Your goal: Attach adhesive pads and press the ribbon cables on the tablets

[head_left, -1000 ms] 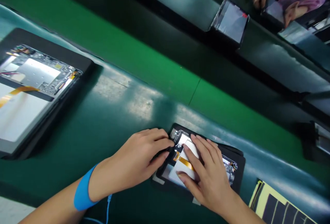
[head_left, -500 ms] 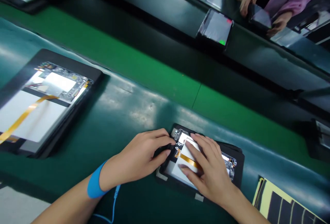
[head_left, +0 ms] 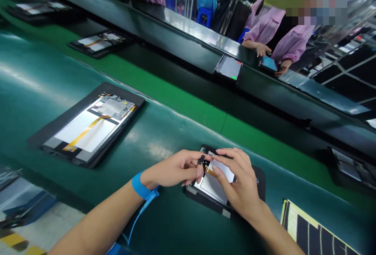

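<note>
I have both hands over the tablet (head_left: 216, 190), which lies on its dark pad (head_left: 263, 174) just right of the lower centre of the frame, opened up with its white panel and orange ribbon (head_left: 210, 172) showing. Its long axis runs left to right, dipping toward the lower right. The right hand (head_left: 242, 184) is the nearer one, spread across the tablet's right half, while the left hand (head_left: 174, 170) comes in from the left, its fingertips at the tablet's left end. So the tablet sits below and to the right of my left fingertips, and directly beneath my right palm. On the left, the index finger reaches out straight with the thumb tucked below it, and a small dark strip (head_left: 201, 160) shows at those tips; I cannot tell whether it is pinched or merely clinging. On the right, thumb and index stand apart with the ribbon visible between them, and I see nothing clasped there. The two index tips come together above the tablet's left part, but from here I can't say whether they touch. A blue wristband (head_left: 141, 186) circles my left wrist.
</note>
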Available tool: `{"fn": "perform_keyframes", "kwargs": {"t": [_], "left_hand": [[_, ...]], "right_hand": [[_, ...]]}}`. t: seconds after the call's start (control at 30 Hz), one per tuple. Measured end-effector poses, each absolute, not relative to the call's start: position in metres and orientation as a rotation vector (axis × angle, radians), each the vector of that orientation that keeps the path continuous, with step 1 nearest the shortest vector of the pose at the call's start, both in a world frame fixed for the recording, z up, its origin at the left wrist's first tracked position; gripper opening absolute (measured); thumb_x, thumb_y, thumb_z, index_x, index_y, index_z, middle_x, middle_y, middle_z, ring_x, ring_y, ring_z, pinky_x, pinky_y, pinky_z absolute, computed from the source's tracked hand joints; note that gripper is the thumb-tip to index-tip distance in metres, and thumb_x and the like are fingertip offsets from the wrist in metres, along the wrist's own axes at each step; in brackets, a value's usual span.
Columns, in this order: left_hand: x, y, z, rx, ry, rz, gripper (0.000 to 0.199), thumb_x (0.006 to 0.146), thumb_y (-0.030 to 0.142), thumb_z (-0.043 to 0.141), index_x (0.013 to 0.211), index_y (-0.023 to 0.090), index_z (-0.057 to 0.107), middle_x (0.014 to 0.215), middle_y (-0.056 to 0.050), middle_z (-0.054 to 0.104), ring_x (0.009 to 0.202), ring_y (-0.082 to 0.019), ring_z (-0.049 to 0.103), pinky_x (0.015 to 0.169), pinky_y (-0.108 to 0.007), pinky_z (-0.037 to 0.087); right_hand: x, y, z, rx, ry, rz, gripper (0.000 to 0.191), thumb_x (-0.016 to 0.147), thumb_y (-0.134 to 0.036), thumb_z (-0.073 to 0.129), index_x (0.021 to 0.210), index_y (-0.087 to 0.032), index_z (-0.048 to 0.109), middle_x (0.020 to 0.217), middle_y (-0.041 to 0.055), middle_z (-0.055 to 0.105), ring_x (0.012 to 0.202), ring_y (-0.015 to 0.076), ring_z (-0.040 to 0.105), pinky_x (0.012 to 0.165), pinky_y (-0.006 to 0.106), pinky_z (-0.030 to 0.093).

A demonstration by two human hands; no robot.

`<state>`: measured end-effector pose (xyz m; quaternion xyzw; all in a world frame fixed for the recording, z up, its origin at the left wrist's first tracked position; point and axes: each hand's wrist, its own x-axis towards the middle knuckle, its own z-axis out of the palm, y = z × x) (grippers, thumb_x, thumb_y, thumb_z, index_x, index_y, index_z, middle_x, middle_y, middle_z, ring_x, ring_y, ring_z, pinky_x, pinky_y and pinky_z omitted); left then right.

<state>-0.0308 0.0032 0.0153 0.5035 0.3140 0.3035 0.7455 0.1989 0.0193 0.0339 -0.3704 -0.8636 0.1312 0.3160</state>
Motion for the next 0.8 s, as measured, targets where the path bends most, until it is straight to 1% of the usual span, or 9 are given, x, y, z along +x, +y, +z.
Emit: {"fn": "perform_keyframes", "kwargs": {"t": [0.1, 0.17, 0.23, 0.33, 0.4, 0.47, 0.63, 0.7, 0.8], "left_hand": [[-0.029, 0.003, 0.011, 1.145, 0.681, 0.675, 0.032, 0.095, 0.033, 0.059, 0.121, 0.015, 0.065, 0.077, 0.000, 0.065, 0.051, -0.005, 0.047, 0.050, -0.018, 0.040], [-0.027, 0.003, 0.009, 1.150, 0.673, 0.696, 0.030, 0.097, 0.035, 0.058, 0.115, 0.014, 0.067, 0.078, -0.001, 0.066, 0.052, -0.006, 0.048, 0.051, -0.019, 0.040], [-0.026, 0.003, 0.007, 1.111, 0.638, 0.739, 0.036, 0.097, 0.037, 0.057, 0.124, 0.014, 0.065, 0.080, -0.003, 0.067, 0.053, -0.007, 0.050, 0.052, -0.020, 0.043], [-0.026, 0.003, 0.005, 1.014, 0.550, 0.835, 0.059, 0.097, 0.042, 0.058, 0.148, 0.015, 0.048, 0.083, -0.004, 0.068, 0.055, -0.009, 0.054, 0.054, -0.022, 0.044], [-0.027, 0.002, 0.004, 0.957, 0.484, 0.887, 0.069, 0.097, 0.046, 0.058, 0.155, 0.015, 0.039, 0.084, -0.005, 0.069, 0.056, -0.010, 0.055, 0.055, -0.023, 0.044], [-0.027, 0.000, 0.005, 0.918, 0.402, 0.931, 0.077, 0.096, 0.053, 0.058, 0.159, 0.015, 0.033, 0.085, -0.006, 0.069, 0.057, -0.011, 0.056, 0.055, -0.024, 0.045], [-0.025, -0.003, 0.002, 0.871, 0.233, 1.034, 0.092, 0.091, 0.070, 0.058, 0.161, 0.017, 0.029, 0.083, -0.006, 0.069, 0.054, -0.011, 0.053, 0.052, -0.023, 0.043], [-0.024, -0.003, -0.001, 0.857, 0.215, 1.043, 0.096, 0.088, 0.073, 0.058, 0.160, 0.017, 0.030, 0.079, -0.005, 0.069, 0.050, -0.010, 0.050, 0.050, -0.022, 0.041], [-0.022, -0.003, -0.004, 0.856, 0.199, 1.063, 0.098, 0.086, 0.076, 0.058, 0.159, 0.015, 0.035, 0.077, -0.005, 0.069, 0.047, -0.008, 0.047, 0.048, -0.021, 0.039]], "right_hand": [[0.195, 0.019, 0.041, -0.963, -2.289, 0.337, 0.019, 0.097, -0.024, 0.063, 0.113, -0.027, 0.070, 0.115, 0.0071, 0.072, 0.107, 0.0254, 0.068, 0.100, 0.051, 0.048], [0.194, 0.018, 0.044, -0.967, -2.291, 0.335, 0.016, 0.097, -0.025, 0.062, 0.111, -0.027, 0.071, 0.113, 0.0069, 0.072, 0.105, 0.0247, 0.068, 0.097, 0.048, 0.049], [0.193, 0.016, 0.044, -0.983, -2.260, 0.343, 0.014, 0.098, -0.025, 0.062, 0.109, -0.026, 0.072, 0.111, 0.0068, 0.072, 0.102, 0.0240, 0.068, 0.092, 0.045, 0.051], [0.190, 0.012, 0.042, -1.054, -2.151, 0.408, 0.011, 0.098, -0.027, 0.062, 0.102, -0.026, 0.072, 0.107, 0.0072, 0.072, 0.099, 0.0234, 0.069, 0.086, 0.041, 0.053], [0.185, 0.012, 0.039, -1.097, -2.062, 0.485, 0.011, 0.098, -0.030, 0.063, 0.096, -0.025, 0.072, 0.105, 0.0077, 0.071, 0.098, 0.0231, 0.069, 0.084, 0.038, 0.055], [0.178, 0.012, 0.036, -1.093, -1.986, 0.576, 0.012, 0.097, -0.033, 0.064, 0.095, -0.024, 0.072, 0.104, 0.0081, 0.072, 0.099, 0.0227, 0.070, 0.083, 0.036, 0.057], [0.157, 0.018, 0.026, -1.035, -1.816, 0.905, 0.024, 0.096, -0.040, 0.064, 0.111, -0.022, 0.071, 0.116, 0.0105, 0.072, 0.107, 0.0236, 0.070, 0.091, 0.038, 0.059], [0.149, 0.019, 0.025, -1.023, -1.699, 1.096, 0.030, 0.092, -0.045, 0.068, 0.110, -0.021, 0.072, 0.115, 0.0106, 0.073, 0.104, 0.0242, 0.070, 0.091, 0.038, 0.059], [0.137, 0.018, 0.028, -1.030, -1.454, 1.388, 0.034, 0.086, -0.051, 0.075, 0.102, -0.021, 0.074, 0.109, 0.0080, 0.073, 0.100, 0.0232, 0.069, 0.089, 0.037, 0.058]]}}
